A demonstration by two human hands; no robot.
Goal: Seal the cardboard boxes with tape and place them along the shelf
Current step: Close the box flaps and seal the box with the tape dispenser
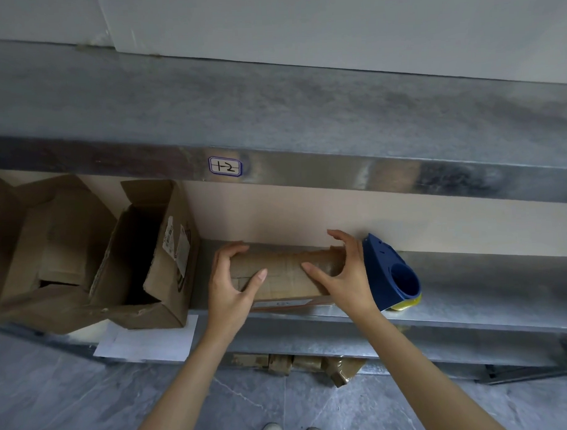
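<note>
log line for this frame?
small box: on shelf | left hand: grips it | right hand: grips it | tape dispenser: on shelf, right of box, untouched

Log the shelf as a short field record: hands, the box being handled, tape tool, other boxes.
left hand: grips the left end of the small box
right hand: grips its right end
small box: on the shelf, between both hands; sealed or not, cannot tell
tape dispenser: blue, on the shelf just right of the right hand
open box: left of the small box, flaps up
shelf label: reads 1-2
</note>
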